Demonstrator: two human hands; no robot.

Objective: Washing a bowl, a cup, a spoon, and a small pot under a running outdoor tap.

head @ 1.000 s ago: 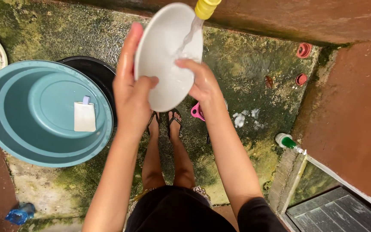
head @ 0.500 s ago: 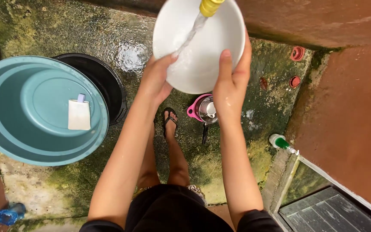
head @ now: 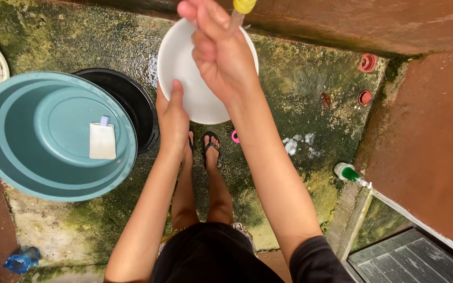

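Two hands at white plate (head: 195,89), left hand (head: 173,116) gripping rim.

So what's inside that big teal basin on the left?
Inside the teal basin sits a small white pouch with a pale blue cap, lying flat on the bottom. Nothing else shows; the floor beneath the basin is hidden.
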